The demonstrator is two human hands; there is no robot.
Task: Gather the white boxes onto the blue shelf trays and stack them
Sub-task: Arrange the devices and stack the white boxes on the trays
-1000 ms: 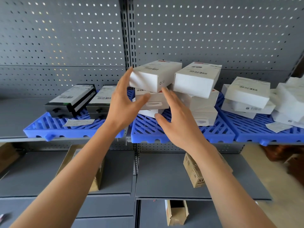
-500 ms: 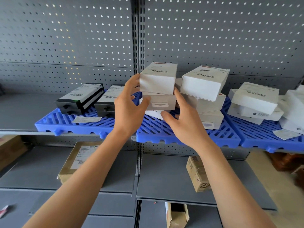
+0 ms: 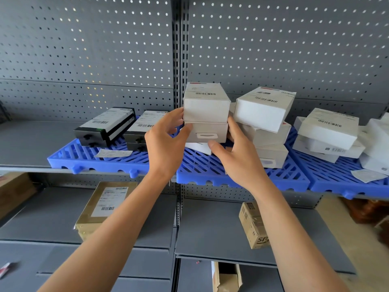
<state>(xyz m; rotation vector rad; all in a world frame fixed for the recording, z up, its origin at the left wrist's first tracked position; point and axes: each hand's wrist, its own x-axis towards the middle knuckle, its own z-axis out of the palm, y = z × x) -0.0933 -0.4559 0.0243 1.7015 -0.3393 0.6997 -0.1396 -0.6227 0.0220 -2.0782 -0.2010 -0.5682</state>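
Two bare forearms are seen reaching up from the bottom edge toward a grey metal shelf. On the lower shelf beneath them, a tan parcel (image 3: pixel 103 207) lies flat at the left and a small brown carton (image 3: pixel 253 225) stands at the right.

Higher up, the left hand (image 3: pixel 164 144) is curled against the left side of a short stack of white boxes, its thumb laid on the front of the middle white box (image 3: pixel 207 132) and its fingers touching the left edge of the top white box (image 3: pixel 206 102). The right hand (image 3: pixel 235 157) is curled against the stack's right side, thumb under the middle box's front, fingers hidden behind it. The stack is thus held between both hands over the middle blue tray (image 3: pixel 242 175).

Just right of it, on the same tray, a second white stack (image 3: pixel 265 127) is topped by a tilted box. On the left blue tray (image 3: pixel 69 159), two black boxes (image 3: pixel 105 127) and a loose paper slip (image 3: pixel 113 153) are seen. On the right blue tray (image 3: pixel 336 182), more white boxes (image 3: pixel 328 131) are piled unevenly. Behind everything, a grey perforated back panel (image 3: pixel 84 49) is visible.
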